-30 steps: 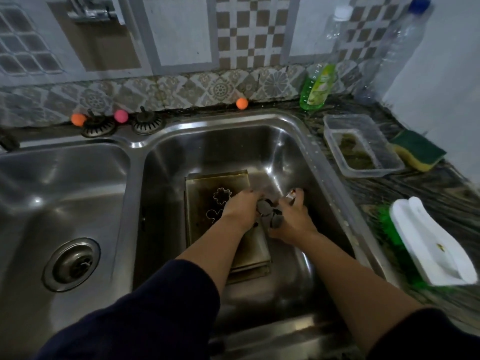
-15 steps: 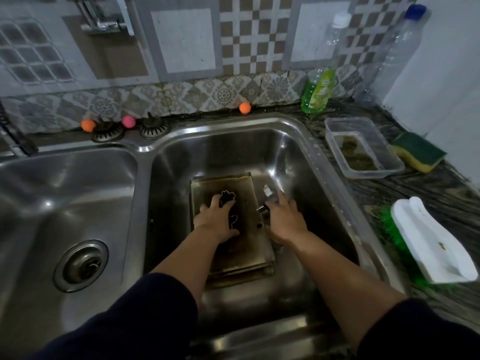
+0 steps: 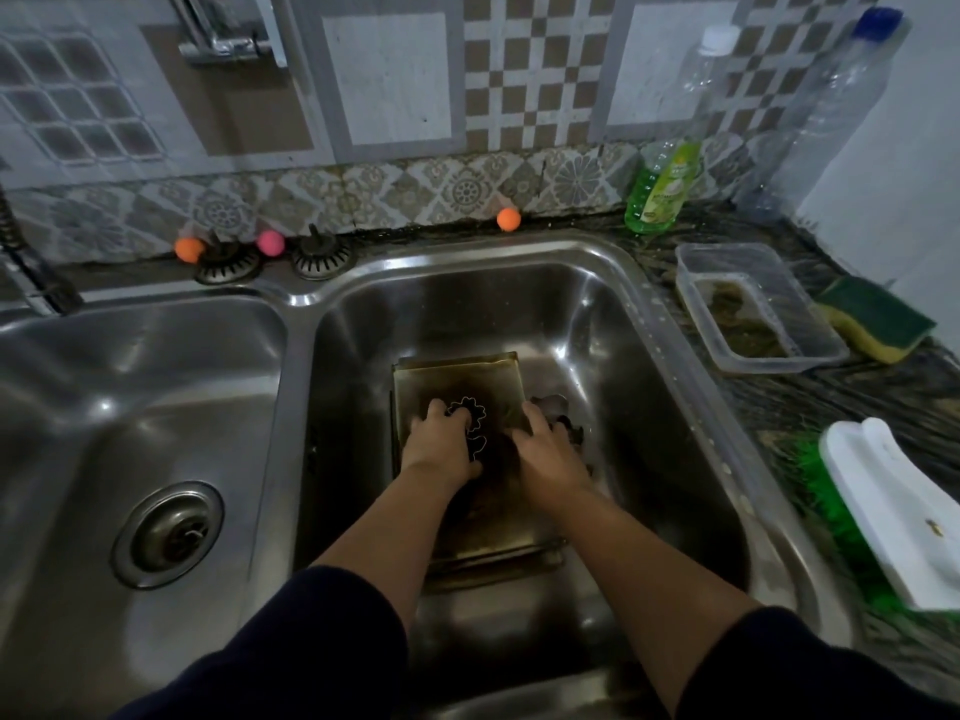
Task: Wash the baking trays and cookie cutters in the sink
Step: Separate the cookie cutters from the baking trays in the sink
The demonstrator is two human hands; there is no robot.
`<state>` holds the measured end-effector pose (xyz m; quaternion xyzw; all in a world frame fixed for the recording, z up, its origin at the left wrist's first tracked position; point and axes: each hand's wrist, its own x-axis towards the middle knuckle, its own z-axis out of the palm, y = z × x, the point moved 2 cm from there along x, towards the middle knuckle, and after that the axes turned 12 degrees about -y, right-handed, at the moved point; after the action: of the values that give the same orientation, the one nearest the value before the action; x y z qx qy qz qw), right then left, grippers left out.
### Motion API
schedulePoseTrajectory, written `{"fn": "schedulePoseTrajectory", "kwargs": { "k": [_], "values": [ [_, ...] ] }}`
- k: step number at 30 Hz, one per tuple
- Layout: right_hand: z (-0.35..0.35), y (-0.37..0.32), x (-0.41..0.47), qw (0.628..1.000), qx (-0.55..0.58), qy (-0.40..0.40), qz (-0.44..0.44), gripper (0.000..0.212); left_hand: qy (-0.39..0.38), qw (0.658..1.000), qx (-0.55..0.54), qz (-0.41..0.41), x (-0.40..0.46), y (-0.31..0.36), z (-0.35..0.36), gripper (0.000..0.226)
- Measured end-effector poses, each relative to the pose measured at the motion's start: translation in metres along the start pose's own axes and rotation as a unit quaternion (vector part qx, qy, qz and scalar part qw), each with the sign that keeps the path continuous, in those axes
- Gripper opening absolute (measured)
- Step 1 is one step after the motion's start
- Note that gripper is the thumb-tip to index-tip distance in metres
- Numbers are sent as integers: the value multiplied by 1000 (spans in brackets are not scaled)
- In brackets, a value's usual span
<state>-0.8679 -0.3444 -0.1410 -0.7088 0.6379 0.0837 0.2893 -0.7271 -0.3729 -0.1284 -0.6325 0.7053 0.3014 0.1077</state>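
A steel sink (image 3: 291,314) with two basins filled most of the view; the left basin (image 3: 104,387) held only its drain strainer (image 3: 169,534). Behind the divider, two loose strainer plugs (image 3: 228,262) sat on the rim among small orange and pink balls (image 3: 270,242). In the right basin (image 3: 649,407) lay stacked baking trays (image 3: 457,376), dark and stained, flat on the bottom. Both forearms reached straight down into that basin from dark sleeves (image 3: 291,652). The left hand (image 3: 441,441) lay palm down on the top tray, its fingers (image 3: 436,410) curled at the edge of a flower-shaped cookie cutter (image 3: 470,415) that rested on the tray; whether they actually pinched it could not be told. The right hand (image 3: 548,457) was also palm down at the tray's right edge, fingers loosely spread and reaching towards more cookie cutters (image 3: 563,415) lying just beside the tray on the basin floor, touching or nearly so. On the worktop (image 3: 883,397) to the right stood a green soap bottle (image 3: 662,192) and an empty clear bottle (image 3: 831,106) against the wall, then a clear plastic tub (image 3: 696,283) with brownish residue in it, a green-and-yellow sponge (image 3: 878,324) just beside it, and nearer, a white-handled brush with green bristles (image 3: 893,511).
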Motion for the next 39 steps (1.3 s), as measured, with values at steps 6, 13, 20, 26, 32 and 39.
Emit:
{"fn": "schedulePoseTrajectory", "kwargs": {
  "k": [6,13,20,26,32,39],
  "values": [
    [-19,6,-1,998,8,55,-15,34,40,998,-49,-1,-4,9,-6,63],
    [-44,42,-15,993,54,98,-33,37,85,990,-101,52,-2,56,-21,64],
    [-32,75,-38,997,77,17,-14,28,27,990,-114,71,8,91,12,67],
    [-29,70,-44,998,52,17,25,30,20,988,-109,108,7,88,16,74],
    [-35,58,-58,999,32,21,18,35,40,998,-35,41,-13,61,12,59],
    [-58,41,-98,996,9,86,12,33,-16,999,-31,-36,-44,13,18,74]
  ]
}}
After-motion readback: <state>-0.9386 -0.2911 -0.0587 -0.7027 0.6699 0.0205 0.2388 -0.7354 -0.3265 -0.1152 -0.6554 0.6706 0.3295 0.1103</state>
